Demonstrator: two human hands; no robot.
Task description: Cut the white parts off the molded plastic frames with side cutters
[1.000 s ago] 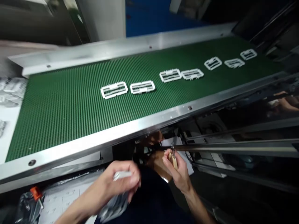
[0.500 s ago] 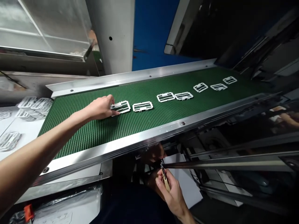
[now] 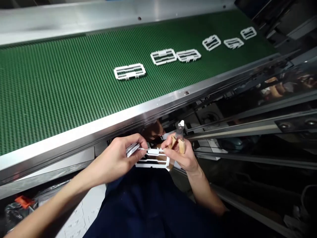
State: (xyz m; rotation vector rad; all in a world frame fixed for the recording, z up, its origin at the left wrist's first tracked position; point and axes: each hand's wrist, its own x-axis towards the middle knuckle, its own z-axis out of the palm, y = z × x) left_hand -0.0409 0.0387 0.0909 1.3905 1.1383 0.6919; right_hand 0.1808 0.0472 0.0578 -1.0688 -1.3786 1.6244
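Note:
In front of my body, my left hand (image 3: 125,155) is closed on the left part of a white plastic frame (image 3: 153,162). More thin white pieces (image 3: 132,149), seen edge-on, stick out between its fingers; I cannot make out exactly what they are. My right hand (image 3: 183,155) pinches the same frame's upper right side with thumb and finger. Tucked in that hand too are small nippers (image 3: 181,145) with tan handles, their metal jaws pointing up. Similar white frames lie on the green conveyor belt (image 3: 61,86), the nearest white frame (image 3: 130,71) above my hands.
A metal rail (image 3: 99,124) edges the belt between it and my hands. Dark machinery with metal bars (image 3: 242,132) stands on the right. At lower left are an orange-handled item (image 3: 24,201), clear plastic and a white sheet (image 3: 83,211).
My left hand has taken the leftmost frame off the belt and brought it to my body. My right hand, still with the nippers, has risen to meet it. The view has tilted down.

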